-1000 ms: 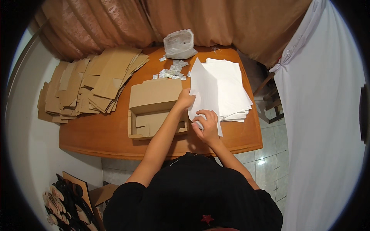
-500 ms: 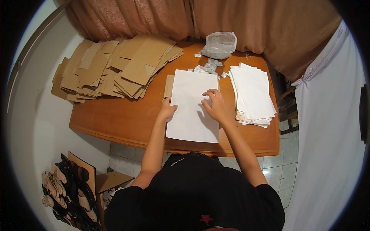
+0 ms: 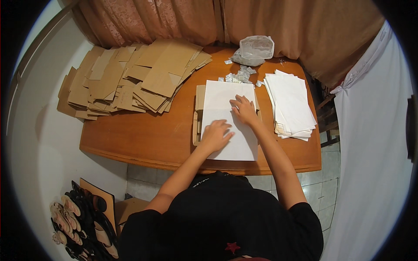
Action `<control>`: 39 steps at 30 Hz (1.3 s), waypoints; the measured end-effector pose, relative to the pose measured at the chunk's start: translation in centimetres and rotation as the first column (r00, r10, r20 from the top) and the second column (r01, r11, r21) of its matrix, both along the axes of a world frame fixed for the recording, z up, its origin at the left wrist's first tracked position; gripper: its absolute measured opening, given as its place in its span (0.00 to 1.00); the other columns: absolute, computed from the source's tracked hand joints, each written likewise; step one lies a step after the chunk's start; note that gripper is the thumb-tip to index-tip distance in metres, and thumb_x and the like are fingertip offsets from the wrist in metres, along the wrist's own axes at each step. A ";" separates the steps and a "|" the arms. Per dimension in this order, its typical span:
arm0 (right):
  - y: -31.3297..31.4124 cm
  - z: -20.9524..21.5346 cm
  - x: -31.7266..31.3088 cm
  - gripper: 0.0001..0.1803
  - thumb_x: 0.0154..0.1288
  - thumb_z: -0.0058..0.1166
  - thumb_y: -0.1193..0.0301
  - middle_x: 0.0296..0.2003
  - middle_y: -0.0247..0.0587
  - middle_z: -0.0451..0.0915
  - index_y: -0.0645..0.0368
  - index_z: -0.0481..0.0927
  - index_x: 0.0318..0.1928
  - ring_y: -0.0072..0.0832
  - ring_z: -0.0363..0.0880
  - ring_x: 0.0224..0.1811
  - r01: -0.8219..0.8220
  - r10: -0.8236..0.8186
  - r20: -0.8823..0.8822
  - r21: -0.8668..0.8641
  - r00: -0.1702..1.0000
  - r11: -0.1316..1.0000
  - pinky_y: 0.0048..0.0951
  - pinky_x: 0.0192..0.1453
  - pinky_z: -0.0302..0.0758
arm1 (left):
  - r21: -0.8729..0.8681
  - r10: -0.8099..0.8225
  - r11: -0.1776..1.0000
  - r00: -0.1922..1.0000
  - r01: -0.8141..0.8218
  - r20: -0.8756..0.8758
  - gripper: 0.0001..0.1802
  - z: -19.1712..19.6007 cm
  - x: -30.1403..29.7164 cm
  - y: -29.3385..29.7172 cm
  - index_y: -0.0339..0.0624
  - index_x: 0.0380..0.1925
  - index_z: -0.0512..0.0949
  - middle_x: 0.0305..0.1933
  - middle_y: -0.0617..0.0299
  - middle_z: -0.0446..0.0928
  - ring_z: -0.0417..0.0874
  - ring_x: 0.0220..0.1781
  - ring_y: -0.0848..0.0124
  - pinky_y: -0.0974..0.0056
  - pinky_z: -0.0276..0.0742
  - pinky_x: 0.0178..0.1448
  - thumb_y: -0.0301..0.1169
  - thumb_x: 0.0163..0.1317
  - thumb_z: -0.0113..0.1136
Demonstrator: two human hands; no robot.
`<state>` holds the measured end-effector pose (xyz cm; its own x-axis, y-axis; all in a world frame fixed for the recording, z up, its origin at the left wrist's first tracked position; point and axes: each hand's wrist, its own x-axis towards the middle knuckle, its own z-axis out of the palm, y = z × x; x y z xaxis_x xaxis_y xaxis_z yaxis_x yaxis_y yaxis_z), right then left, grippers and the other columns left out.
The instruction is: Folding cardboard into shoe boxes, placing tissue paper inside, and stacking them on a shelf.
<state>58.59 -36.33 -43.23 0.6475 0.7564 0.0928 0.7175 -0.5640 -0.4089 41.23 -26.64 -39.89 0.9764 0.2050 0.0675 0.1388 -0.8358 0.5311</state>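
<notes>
A white paper sheet [image 3: 226, 98] lies over an open cardboard box [image 3: 198, 113] on the wooden table [image 3: 143, 139], hanging past the box toward me. My left hand [image 3: 216, 135] presses flat on the sheet's near left part. My right hand [image 3: 244, 111] rests with fingers spread on the sheet's middle right. Neither hand grips anything; both lie palm down on the paper. Only the box's left wall and a bit of its right edge show.
A stack of white sheets [image 3: 291, 103] lies right of the box. Flat cardboard blanks [image 3: 130, 76] are heaped at the table's far left. A clear plastic bag [image 3: 254, 50] and small white packets [image 3: 238, 77] sit at the back. Sandals [image 3: 78, 222] lie on the floor at lower left.
A sheet was drawn from the right stack and laid over the box. Both hands have moved onto it, the left sliding toward the near edge.
</notes>
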 end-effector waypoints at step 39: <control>-2.5 3.5 -0.2 0.23 0.51 0.57 0.68 0.54 0.44 0.67 0.53 0.72 0.50 0.43 0.61 0.61 -0.133 0.131 0.027 0.106 0.991 0.985 0.49 0.63 0.57 | -0.299 -0.376 0.908 0.888 0.295 -0.265 0.12 -5.8 1.7 4.8 0.50 0.37 0.82 0.56 0.50 0.70 0.71 0.56 0.55 0.60 0.66 0.59 0.34 0.49 0.62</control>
<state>58.41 -38.88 -39.74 0.5397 0.8203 0.1895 0.7913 -0.4174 -0.4467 42.95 -21.88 -45.70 0.9515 -0.1679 -0.2577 0.0642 -0.7111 0.7002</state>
